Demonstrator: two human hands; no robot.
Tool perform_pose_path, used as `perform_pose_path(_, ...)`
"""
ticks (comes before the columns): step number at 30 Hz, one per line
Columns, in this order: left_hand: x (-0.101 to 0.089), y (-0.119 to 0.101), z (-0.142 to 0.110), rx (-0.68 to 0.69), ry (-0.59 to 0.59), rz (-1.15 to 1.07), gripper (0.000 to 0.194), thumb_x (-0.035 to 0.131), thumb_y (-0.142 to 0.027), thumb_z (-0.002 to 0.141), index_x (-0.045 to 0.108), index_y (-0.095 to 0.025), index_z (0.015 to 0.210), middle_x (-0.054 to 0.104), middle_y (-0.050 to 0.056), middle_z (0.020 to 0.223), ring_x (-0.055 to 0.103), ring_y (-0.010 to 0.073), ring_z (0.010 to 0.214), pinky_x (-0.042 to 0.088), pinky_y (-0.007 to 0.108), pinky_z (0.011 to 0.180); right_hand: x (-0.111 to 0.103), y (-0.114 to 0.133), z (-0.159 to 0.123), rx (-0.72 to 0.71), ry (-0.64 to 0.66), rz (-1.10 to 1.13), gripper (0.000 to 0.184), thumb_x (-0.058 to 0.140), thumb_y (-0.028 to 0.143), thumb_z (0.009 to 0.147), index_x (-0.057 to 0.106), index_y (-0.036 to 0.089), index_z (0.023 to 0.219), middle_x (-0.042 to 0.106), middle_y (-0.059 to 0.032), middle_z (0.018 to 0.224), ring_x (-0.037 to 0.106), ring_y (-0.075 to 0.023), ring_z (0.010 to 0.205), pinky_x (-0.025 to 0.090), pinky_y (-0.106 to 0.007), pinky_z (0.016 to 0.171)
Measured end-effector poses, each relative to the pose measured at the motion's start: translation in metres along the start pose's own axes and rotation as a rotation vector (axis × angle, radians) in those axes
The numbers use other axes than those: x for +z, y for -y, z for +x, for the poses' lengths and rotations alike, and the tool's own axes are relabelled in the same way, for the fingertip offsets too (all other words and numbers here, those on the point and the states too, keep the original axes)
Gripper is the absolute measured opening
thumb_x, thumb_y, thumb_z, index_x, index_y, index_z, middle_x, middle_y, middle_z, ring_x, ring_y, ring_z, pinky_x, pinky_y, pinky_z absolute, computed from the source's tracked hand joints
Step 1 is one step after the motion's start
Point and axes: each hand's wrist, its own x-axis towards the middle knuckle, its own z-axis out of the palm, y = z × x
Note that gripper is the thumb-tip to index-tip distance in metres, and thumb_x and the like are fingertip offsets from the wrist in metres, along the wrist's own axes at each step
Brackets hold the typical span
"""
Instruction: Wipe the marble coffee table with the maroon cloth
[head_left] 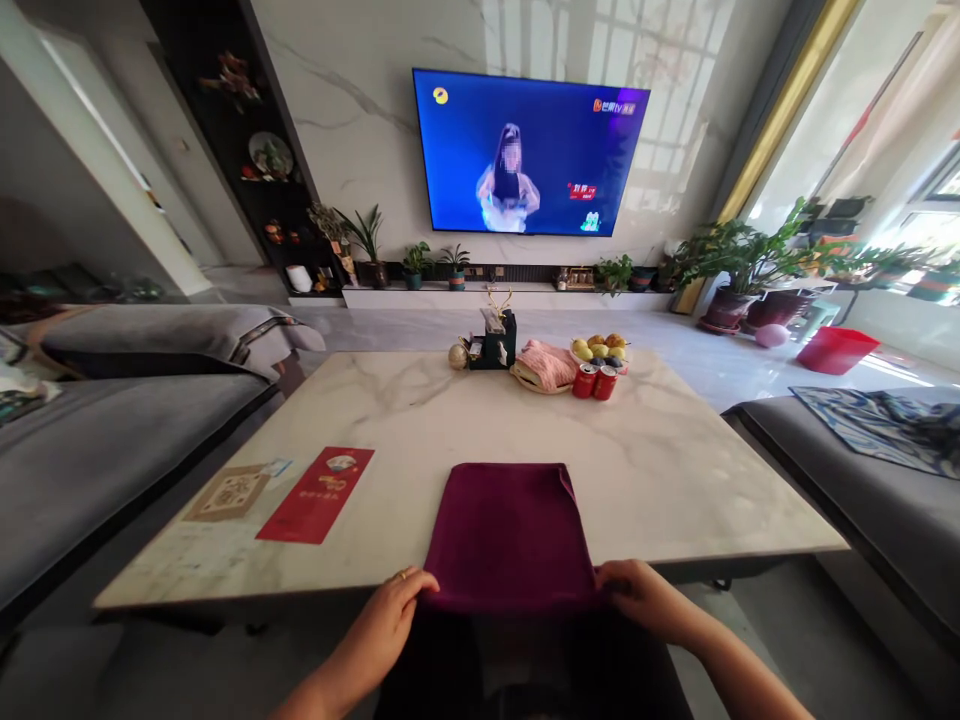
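Note:
A dark purple cloth (510, 530) lies flat in a near square on the marble-patterned table (660, 480). Its near edge reaches the table's front edge, and its far right corner is slightly turned. My left hand (394, 610), with a ring on one finger, pinches the near left corner. At the near right corner, my right hand (637, 595) has its fingers closed on the cloth. To the left of the cloth lies a red printed envelope or card (319, 497), beside a brown square piece with a pattern (229, 493).
Along the far table edge stand a dark tissue holder (499, 343), a pink cloth on a basket (547, 366), two red cans (595, 382) and a fruit plate (600, 350). Grey sofas (127, 440) flank the table. A television (532, 150) hangs on the wall.

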Motion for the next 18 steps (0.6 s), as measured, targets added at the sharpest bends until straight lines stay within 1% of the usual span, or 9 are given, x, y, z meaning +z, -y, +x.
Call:
perform_pose_path(1, 0.003, 0.007, 0.003, 0.003, -0.002, -0.002, 0.036, 0.048, -0.021, 0.087, 0.077, -0.04, 0.096, 0.084, 0.0, 0.099, 0.082, 0.0271, 0.097, 0.069, 0.046, 0.091, 0.001, -0.005, 0.007, -0.004, 0.008, 0.012, 0.025, 0.059, 0.024, 0.072, 0.078, 0.029, 0.088, 0.081, -0.0047, 0.088, 0.075, -0.0275, 0.086, 0.058, -0.046, 0.082)
perform_pose_path(3, 0.003, 0.022, 0.026, 0.017, -0.042, 0.01, 0.036, 0.051, -0.023, 0.084, 0.078, -0.042, 0.098, 0.086, 0.0, 0.102, 0.083, 0.0284, 0.099, 0.069, 0.048, 0.094, -0.005, -0.009, 0.031, -0.019, -0.029, 0.027, 0.02, 0.063, 0.028, 0.074, 0.078, 0.031, 0.087, 0.081, -0.0056, 0.087, 0.075, -0.0299, 0.084, 0.06, -0.05, 0.08)
perform_pose_path(6, -0.002, 0.045, 0.093, 0.008, -0.119, 0.043, 0.036, 0.048, -0.021, 0.088, 0.078, -0.032, 0.107, 0.085, 0.004, 0.108, 0.081, 0.0261, 0.104, 0.067, 0.047, 0.102, -0.03, -0.012, 0.09, -0.027, -0.192, 0.029, 0.018, 0.063, 0.032, 0.075, 0.076, 0.028, 0.086, 0.078, -0.0064, 0.083, 0.074, -0.0289, 0.081, 0.062, -0.048, 0.079)
perform_pose_path(8, -0.001, 0.061, 0.146, 0.006, -0.161, 0.083, 0.035, 0.048, -0.019, 0.09, 0.076, -0.025, 0.109, 0.084, 0.006, 0.111, 0.079, 0.0236, 0.108, 0.065, 0.045, 0.106, -0.046, -0.015, 0.133, -0.007, -0.296, 0.017, 0.024, 0.059, 0.033, 0.078, 0.076, 0.024, 0.093, 0.078, -0.007, 0.085, 0.074, -0.0266, 0.081, 0.064, -0.047, 0.082)
perform_pose_path(10, 0.007, 0.078, 0.19, 0.003, -0.212, 0.14, 0.033, 0.05, -0.018, 0.092, 0.074, -0.022, 0.114, 0.082, 0.01, 0.117, 0.077, 0.025, 0.113, 0.062, 0.047, 0.11, -0.053, -0.021, 0.168, 0.038, -0.37, -0.016, 0.036, 0.055, 0.033, 0.083, 0.076, 0.021, 0.11, 0.08, -0.0107, 0.098, 0.075, -0.0274, 0.091, 0.065, -0.05, 0.09)
perform_pose_path(12, 0.019, 0.095, 0.213, -0.009, -0.265, 0.213, 0.033, 0.057, -0.019, 0.091, 0.072, -0.021, 0.12, 0.078, 0.015, 0.125, 0.073, 0.0303, 0.123, 0.058, 0.054, 0.116, -0.048, -0.027, 0.186, 0.077, -0.445, -0.059, 0.049, 0.056, 0.035, 0.088, 0.071, 0.019, 0.131, 0.077, -0.0174, 0.124, 0.074, -0.032, 0.112, 0.061, -0.058, 0.104)
perform_pose_path(13, 0.026, 0.103, 0.214, -0.015, -0.284, 0.249, 0.034, 0.06, -0.02, 0.091, 0.071, -0.021, 0.123, 0.076, 0.017, 0.129, 0.071, 0.0329, 0.127, 0.057, 0.056, 0.117, -0.041, -0.03, 0.189, 0.071, -0.466, -0.105, 0.055, 0.058, 0.036, 0.09, 0.068, 0.018, 0.141, 0.072, -0.0206, 0.137, 0.07, -0.0346, 0.125, 0.057, -0.061, 0.111)
perform_pose_path(15, 0.034, 0.121, 0.198, -0.025, -0.304, 0.314, 0.036, 0.062, -0.025, 0.093, 0.07, -0.021, 0.128, 0.073, 0.022, 0.135, 0.068, 0.0367, 0.132, 0.055, 0.059, 0.118, -0.022, -0.033, 0.184, -0.022, -0.43, -0.27, 0.065, 0.063, 0.037, 0.093, 0.059, 0.02, 0.155, 0.059, -0.023, 0.16, 0.057, -0.0385, 0.147, 0.048, -0.065, 0.121)
perform_pose_path(18, 0.026, 0.152, 0.143, -0.039, -0.315, 0.397, 0.04, 0.059, -0.032, 0.097, 0.067, -0.02, 0.134, 0.067, 0.025, 0.145, 0.064, 0.0405, 0.137, 0.051, 0.064, 0.12, 0.003, -0.029, 0.168, -0.297, -0.167, -0.599, 0.075, 0.073, 0.036, 0.095, 0.05, 0.03, 0.166, 0.044, -0.017, 0.176, 0.038, -0.0406, 0.163, 0.038, -0.069, 0.129)
